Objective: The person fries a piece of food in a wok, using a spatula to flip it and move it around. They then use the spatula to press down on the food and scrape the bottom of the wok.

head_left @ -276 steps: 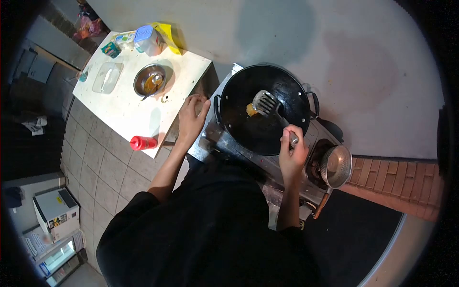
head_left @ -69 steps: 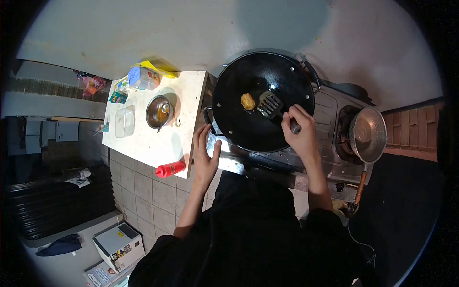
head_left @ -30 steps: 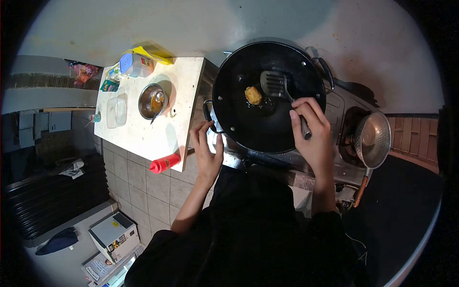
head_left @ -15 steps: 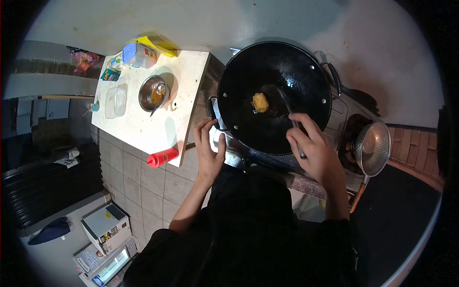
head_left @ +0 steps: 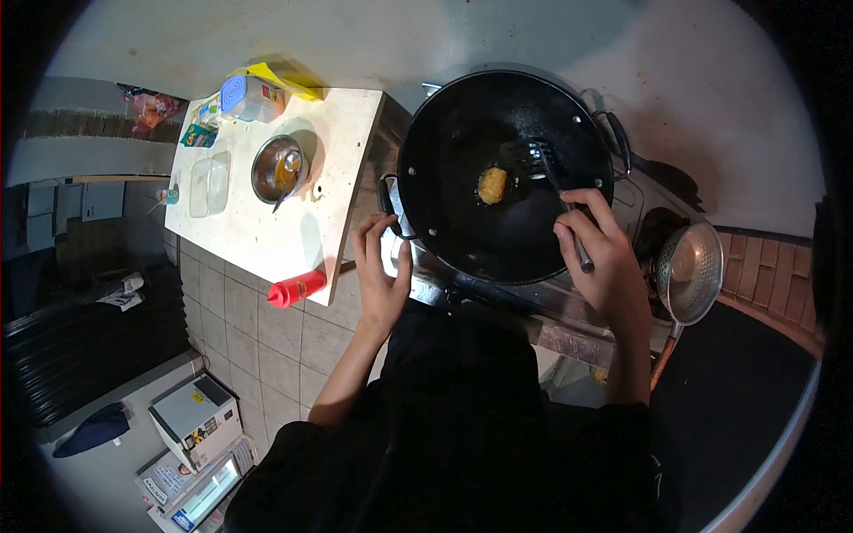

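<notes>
**Golden piece sits near the middle of your wok, spatula beside it**

In the head view, your black wok (head_left: 480, 251) sits at 1 o'clock and holds one piece of food (head_left: 491, 185) and the head of a slotted spatula (head_left: 551, 176). On the desk (head_left: 240, 233), at 10 o'clock, your metal bowl (head_left: 262, 165) contains a yellowish liquid (head_left: 283, 178) and a spoon (head_left: 292, 161). Farther toward 10 o'clock stand a clear tray (head_left: 210, 188) and a blue-lidded tub (head_left: 251, 97); you can't make out their contents. A red bottle (head_left: 298, 289) lies at 9 o'clock. The hammered pan (head_left: 701, 289) is at 3 o'clock.

Your right hand (head_left: 606, 258) grips the spatula, its shaft slanting from your fingers toward 11 o'clock. Your left hand (head_left: 380, 282) grips nothing: fingers loosely spread, thumb apart, fingertips right at the wok handle (head_left: 384, 197) on the 9 o'clock side. Whether they press on it, you can't tell.

The food is a small, golden-yellow chunk with browner patches, with tiny shiny specks around it. The spatula's slotted end lies just beside it, at its 2 o'clock.
</notes>
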`<state>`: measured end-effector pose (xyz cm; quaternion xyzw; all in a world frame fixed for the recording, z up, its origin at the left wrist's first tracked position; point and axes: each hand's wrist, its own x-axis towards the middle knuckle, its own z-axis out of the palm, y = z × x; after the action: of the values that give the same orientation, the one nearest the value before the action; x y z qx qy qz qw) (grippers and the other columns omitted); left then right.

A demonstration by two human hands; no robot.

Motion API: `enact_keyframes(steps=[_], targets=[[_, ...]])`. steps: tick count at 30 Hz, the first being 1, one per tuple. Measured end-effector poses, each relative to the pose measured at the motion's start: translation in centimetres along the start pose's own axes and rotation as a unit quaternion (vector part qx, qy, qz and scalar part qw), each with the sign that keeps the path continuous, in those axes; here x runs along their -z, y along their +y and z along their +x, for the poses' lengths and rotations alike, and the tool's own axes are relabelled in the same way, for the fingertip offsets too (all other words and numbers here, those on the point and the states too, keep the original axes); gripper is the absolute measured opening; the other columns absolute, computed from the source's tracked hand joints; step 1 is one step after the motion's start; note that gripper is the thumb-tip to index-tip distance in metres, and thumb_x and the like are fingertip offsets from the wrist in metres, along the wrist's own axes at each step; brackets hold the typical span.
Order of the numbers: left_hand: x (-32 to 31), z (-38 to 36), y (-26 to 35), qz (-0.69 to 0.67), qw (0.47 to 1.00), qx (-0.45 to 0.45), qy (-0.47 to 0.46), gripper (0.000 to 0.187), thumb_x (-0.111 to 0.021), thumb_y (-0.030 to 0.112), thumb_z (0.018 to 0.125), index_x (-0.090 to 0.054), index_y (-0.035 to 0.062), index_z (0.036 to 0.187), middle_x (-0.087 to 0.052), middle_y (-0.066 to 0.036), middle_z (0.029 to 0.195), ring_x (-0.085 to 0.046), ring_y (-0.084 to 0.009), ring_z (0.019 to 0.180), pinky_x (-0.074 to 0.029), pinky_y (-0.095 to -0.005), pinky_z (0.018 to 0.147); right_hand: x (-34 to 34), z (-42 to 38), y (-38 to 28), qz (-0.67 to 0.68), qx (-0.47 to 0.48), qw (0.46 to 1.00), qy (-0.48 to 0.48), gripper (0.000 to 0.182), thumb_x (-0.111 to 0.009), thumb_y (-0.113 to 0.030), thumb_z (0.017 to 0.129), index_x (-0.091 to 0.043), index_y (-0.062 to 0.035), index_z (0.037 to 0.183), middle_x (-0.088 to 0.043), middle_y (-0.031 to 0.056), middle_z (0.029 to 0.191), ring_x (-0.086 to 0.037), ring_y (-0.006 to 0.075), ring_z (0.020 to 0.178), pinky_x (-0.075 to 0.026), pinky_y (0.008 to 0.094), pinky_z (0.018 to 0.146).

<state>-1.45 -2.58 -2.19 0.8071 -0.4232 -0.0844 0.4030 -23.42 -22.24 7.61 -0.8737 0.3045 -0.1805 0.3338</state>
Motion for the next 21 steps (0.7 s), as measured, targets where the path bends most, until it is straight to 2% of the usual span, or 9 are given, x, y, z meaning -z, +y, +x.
enact_keyframes(steps=[1,3,5,6,13,15,17,19,21], targets=[[0.0,0.0,0.0,-0.001,1.000,-0.003,0.004,0.037,-0.065,0.005,0.094,-0.056,0.0001,0.130,-0.050,-0.019,0.129,-0.052,-0.0361,0.125,-0.042,-0.0442,0.108,0.2,-0.1,-0.2,0.000,0.000,1.000,0.000,0.009,-0.068,-0.003,0.094,-0.063,0.0036,0.098,-0.061,0.0147,0.121,-0.071,0.0318,0.093,-0.055,0.0405,0.077],[0.1,0.1,0.1,0.000,1.000,-0.005,0.006,0.037,-0.065,0.005,0.094,-0.057,-0.0001,0.130,-0.050,-0.019,0.128,-0.053,-0.0359,0.125,-0.043,-0.0439,0.107,0.8,-0.4,-0.8,0.002,0.010,1.000,0.002,0.007,-0.067,-0.002,0.093,-0.063,0.0040,0.095,-0.062,0.0145,0.109,-0.070,0.0300,0.089,-0.054,0.0399,0.074],[0.2,0.1,0.1,0.000,1.000,-0.007,0.008,0.036,-0.064,0.005,0.094,-0.057,-0.0002,0.129,-0.051,-0.019,0.128,-0.053,-0.0357,0.124,-0.043,-0.0435,0.106,1.4,-0.7,-1.2,0.022,0.001,1.000,0.001,0.007,-0.067,-0.001,0.093,-0.063,0.0043,0.094,-0.062,0.0142,0.103,-0.070,0.0294,0.087,-0.054,0.0389,0.072],[0.3,0.1,0.0,0.006,1.000,0.003,0.003,0.036,-0.064,0.008,0.095,-0.056,0.0012,0.130,-0.051,-0.018,0.129,-0.053,-0.0347,0.126,-0.044,-0.0457,0.108,1.6,-0.9,-1.3,0.042,-0.010,0.999,0.001,0.006,-0.066,0.000,0.093,-0.063,0.0047,0.093,-0.062,0.0140,0.098,-0.069,0.0289,0.085,-0.053,0.0380,0.071],[0.4,0.4,0.2,0.034,0.999,0.003,0.002,0.038,-0.064,0.013,0.097,-0.054,0.0026,0.132,-0.053,-0.018,0.133,-0.056,-0.0335,0.126,-0.047,-0.0489,0.108,1.5,0.2,-0.7,0.028,-0.012,0.997,0.069,0.005,-0.066,0.003,0.092,-0.063,0.0063,0.095,-0.061,0.0149,0.096,-0.069,0.0289,0.081,-0.053,0.0351,0.070],[0.2,0.2,-0.6,0.013,1.000,0.009,0.025,0.039,-0.064,0.016,0.098,-0.052,0.0027,0.134,-0.053,-0.018,0.134,-0.055,-0.0328,0.126,-0.046,-0.0487,0.108,0.8,0.7,-0.4,0.011,0.032,0.995,0.099,0.007,-0.067,0.003,0.091,-0.063,0.0069,0.094,-0.060,0.0153,0.095,-0.069,0.0293,0.081,-0.053,0.0358,0.071],[0.5,0.3,-0.8,-0.007,0.999,0.015,0.048,0.042,-0.063,0.019,0.099,-0.051,0.0029,0.135,-0.053,-0.018,0.134,-0.055,-0.0322,0.126,-0.045,-0.0485,0.108,0.3,1.0,0.0,0.011,0.035,0.995,0.095,0.007,-0.068,0.003,0.091,-0.063,0.0072,0.093,-0.060,0.0152,0.094,-0.069,0.0297,0.082,-0.054,0.0362,0.072],[1.4,0.5,-0.6,0.034,0.997,0.024,0.066,0.045,-0.062,0.024,0.102,-0.047,0.0021,0.138,-0.052,-0.018,0.135,-0.054,-0.0309,0.127,-0.043,-0.0474,0.109,-0.2,1.0,0.2,0.011,0.039,0.995,0.090,0.007,-0.068,0.003,0.091,-0.063,0.0075,0.093,-0.059,0.0151,0.094,-0.069,0.0300,0.083,-0.054,0.0365,0.073],[1.7,0.8,-0.8,0.011,0.997,0.021,0.075,0.046,-0.061,0.027,0.103,-0.047,0.0013,0.138,-0.052,-0.019,0.135,-0.053,-0.0303,0.127,-0.041,-0.0461,0.110,-0.7,1.0,0.3,0.054,0.027,0.994,0.090,0.008,-0.068,0.003,0.091,-0.062,0.0077,0.089,-0.058,0.0151,0.091,-0.066,0.0297,0.078,-0.052,0.0359,0.070]])
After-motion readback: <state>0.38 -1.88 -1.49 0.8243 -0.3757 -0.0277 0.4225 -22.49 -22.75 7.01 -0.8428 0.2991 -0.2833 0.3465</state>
